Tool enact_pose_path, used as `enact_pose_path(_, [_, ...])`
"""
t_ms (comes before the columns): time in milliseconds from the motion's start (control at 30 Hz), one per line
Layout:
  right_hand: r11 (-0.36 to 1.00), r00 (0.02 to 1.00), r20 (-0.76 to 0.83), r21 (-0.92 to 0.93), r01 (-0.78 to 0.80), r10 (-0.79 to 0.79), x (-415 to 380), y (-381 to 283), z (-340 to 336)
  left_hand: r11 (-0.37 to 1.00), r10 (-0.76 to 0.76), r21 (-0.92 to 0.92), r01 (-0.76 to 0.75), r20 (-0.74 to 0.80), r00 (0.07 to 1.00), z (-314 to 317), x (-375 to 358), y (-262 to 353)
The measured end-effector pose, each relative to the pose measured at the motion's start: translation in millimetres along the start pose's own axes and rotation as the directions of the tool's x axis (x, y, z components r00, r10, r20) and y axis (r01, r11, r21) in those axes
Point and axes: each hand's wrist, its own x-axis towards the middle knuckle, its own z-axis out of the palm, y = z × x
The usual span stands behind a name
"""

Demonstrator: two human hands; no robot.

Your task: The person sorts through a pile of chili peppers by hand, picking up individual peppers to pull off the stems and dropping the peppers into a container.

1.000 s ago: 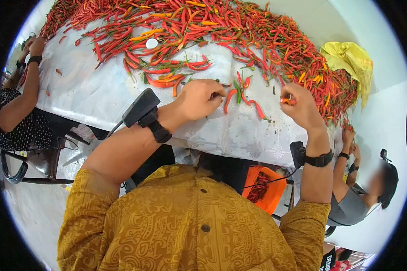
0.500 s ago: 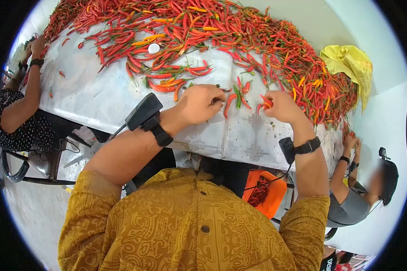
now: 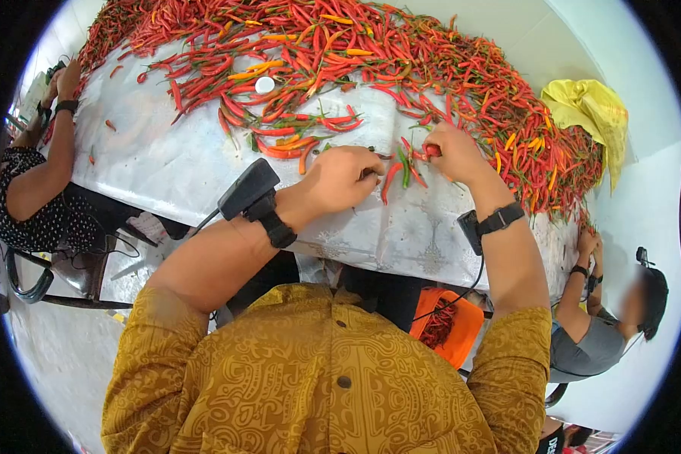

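Note:
My left hand (image 3: pixel 346 178) is closed over the table, its fingertips curled around something dark that I cannot make out. To its right, my right hand (image 3: pixel 455 153) pinches a red chili pepper (image 3: pixel 432 150), mostly covered by the fingers. Between the two hands lie a curved red chili (image 3: pixel 390 181) and a green chili (image 3: pixel 405 173), with other red ones touching it. Just beyond my left hand rests a small group of red and orange chilies (image 3: pixel 284 144).
A large heap of chilies (image 3: pixel 401 45) curves along the far side of the table (image 3: pixel 144 121). A white cap (image 3: pixel 264 85) lies among them. At right is a yellow sack (image 3: pixel 590 113). An orange bin (image 3: pixel 461 333) holds chilies below the edge. Co-workers' hands (image 3: pixel 68 79) (image 3: pixel 589 242) show at both sides.
My right hand has moved away from me and slightly left, towards the heap, still pinching red chili. My left hand has hardly moved. The whole view has shifted slightly.

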Motion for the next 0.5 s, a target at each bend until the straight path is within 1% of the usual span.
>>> enact_pose_path(33, [1.0,0.999,-0.05,0.025,0.0,0.002,-3.2,2.5,-2.3,1.0,-0.022,0.006,0.022,0.01,1.0,-0.4,0.1,0.4])
enact_pose_path(67, [1.0,0.999,-0.047,0.025,-0.003,0.004,-5.8,2.8,-8.7,0.999,-0.043,0.011,0.043,0.021,0.999,-0.3,0.0,1.0])
enact_pose_path(100, [0.989,0.989,-0.021,0.052,-0.142,0.143,-7.8,1.9,-19.3,0.999,-0.042,0.008,0.042,0.021,0.999,-0.6,0.6,1.6])
enact_pose_path(133, [0.957,0.96,0.01,0.075,-0.279,0.279,-10.8,3.7,-25.8,0.999,-0.048,0.002,0.048,0.024,0.999,-0.8,0.5,2.3])
enact_pose_path(167, [0.927,0.938,-0.04,0.171,-0.334,0.346,-14.7,4.7,-28.0,0.999,-0.051,-0.003,0.051,0.027,0.998,-0.9,0.8,2.6])
enact_pose_path(200, [0.926,0.937,-0.04,0.17,-0.337,0.348,-17.9,6.2,-33.2,0.999,-0.05,-0.006,0.05,0.028,0.998,-0.7,1.2,2.6])
enact_pose_path(267, [0.856,0.899,0.121,0.273,-0.438,0.421,-24.7,3.9,-49.8,0.998,-0.059,0.005,0.058,0.03,0.998,-0.3,1.0,3.1])
enact_pose_path(300, [0.878,0.907,0.1,0.224,-0.422,0.41,-27.6,1.8,-52.5,0.998,-0.058,0.002,0.058,0.032,0.998,-0.4,0.6,3.5])
enact_pose_path(433, [0.879,0.907,0.134,0.225,-0.421,0.4,-34.3,0.9,-37.9,0.996,-0.085,0.024,0.084,0.044,0.995,-0.7,1.1,3.6])
enact_pose_path(500, [0.893,0.888,0.117,0.024,-0.449,0.444,-34.6,2.8,-24.2,0.996,-0.085,0.021,0.084,0.049,0.995,-0.7,1.1,3.9])
